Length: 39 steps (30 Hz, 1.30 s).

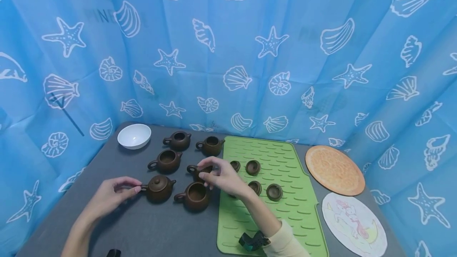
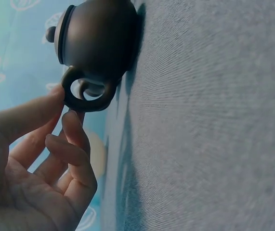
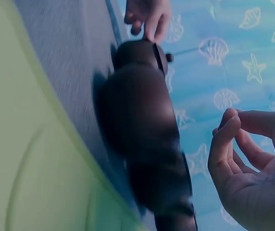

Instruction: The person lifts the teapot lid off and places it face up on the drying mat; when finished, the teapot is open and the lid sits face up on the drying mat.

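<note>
A small dark brown teapot with its lid on (image 1: 159, 189) stands on the grey table. My left hand (image 1: 113, 196) pinches its ring handle between thumb and fingers, also seen in the left wrist view. Above an uncovered teapot (image 1: 194, 172) hovers my right hand (image 1: 222, 175), fingers loosely bent. In the right wrist view, nothing shows between those fingertips. Nearer me stands another uncovered teapot (image 1: 196, 197). Farther back are three more without lids, including a middle-left teapot (image 1: 168, 162). Several round lids, such as a brown lid (image 1: 274, 192), lie on the green mat (image 1: 285, 225).
A white bowl (image 1: 134, 136) stands at the back left. To the right lie a round pizza-patterned mat (image 1: 335, 169) and a round white mat with a unicorn drawing (image 1: 354, 225). A blue shell-print curtain (image 1: 221, 50) hangs behind the table.
</note>
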Motion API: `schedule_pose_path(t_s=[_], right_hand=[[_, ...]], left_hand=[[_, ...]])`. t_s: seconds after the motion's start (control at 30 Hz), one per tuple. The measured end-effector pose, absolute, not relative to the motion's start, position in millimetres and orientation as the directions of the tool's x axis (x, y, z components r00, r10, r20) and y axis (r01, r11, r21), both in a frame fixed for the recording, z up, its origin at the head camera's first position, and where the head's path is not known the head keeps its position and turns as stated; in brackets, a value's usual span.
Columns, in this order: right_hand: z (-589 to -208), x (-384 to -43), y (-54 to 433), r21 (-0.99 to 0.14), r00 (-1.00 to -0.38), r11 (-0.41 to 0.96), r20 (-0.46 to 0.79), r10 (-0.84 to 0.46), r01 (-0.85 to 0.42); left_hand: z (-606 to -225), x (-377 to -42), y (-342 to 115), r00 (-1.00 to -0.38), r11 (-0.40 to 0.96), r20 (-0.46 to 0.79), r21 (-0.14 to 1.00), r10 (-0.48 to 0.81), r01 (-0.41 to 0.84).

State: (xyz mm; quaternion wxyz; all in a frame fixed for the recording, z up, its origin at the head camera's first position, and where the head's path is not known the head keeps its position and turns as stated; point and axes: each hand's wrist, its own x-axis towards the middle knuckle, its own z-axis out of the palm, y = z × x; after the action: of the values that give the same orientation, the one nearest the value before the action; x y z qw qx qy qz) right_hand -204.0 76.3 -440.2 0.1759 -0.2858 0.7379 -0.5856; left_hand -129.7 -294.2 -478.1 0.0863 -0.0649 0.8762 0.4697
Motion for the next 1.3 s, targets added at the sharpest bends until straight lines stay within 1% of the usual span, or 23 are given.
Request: schedule_pose_path(t_s=[0.2,0.33,0.5,0.67,0.87,1.0,1.1,1.3], right_hand=[[-440,-198,42,-0.970,-0.739,0.120,0.079,-0.670,-0.212],[-443,-195,16,-0.976,-0.726,0.111,0.061,-0.685,-0.186],[-451,-194,-13,-0.978,-0.729,0.127,0.032,-0.684,-0.163],[-456,-194,-32,-0.968,-0.744,0.183,0.004,-0.668,-0.170],[-457,-193,-42,-0.929,-0.769,0.276,0.014,-0.639,-0.246],[-457,-193,-43,-0.913,-0.785,0.316,0.008,-0.619,-0.259],[-457,-193,-42,-0.913,-0.784,0.315,0.007,-0.620,-0.257],[-459,-194,-37,-0.935,-0.767,0.263,0.013,-0.641,-0.236]], left_hand=[[-479,-128,-294,-0.978,0.557,-0.201,0.806,-0.058,-0.199],[-480,-128,-294,-0.978,0.569,-0.195,0.798,-0.069,-0.199],[-480,-130,-293,-0.977,0.569,-0.200,0.797,-0.070,-0.204],[-481,-130,-293,-0.976,0.567,-0.205,0.797,-0.071,-0.208],[-482,-130,-295,-0.976,0.569,-0.208,0.795,-0.070,-0.210],[-482,-130,-295,-0.975,0.570,-0.213,0.794,-0.068,-0.213],[-482,-131,-294,-0.975,0.574,-0.213,0.791,-0.067,-0.212],[-482,-131,-294,-0.976,0.582,-0.207,0.786,-0.072,-0.210]])
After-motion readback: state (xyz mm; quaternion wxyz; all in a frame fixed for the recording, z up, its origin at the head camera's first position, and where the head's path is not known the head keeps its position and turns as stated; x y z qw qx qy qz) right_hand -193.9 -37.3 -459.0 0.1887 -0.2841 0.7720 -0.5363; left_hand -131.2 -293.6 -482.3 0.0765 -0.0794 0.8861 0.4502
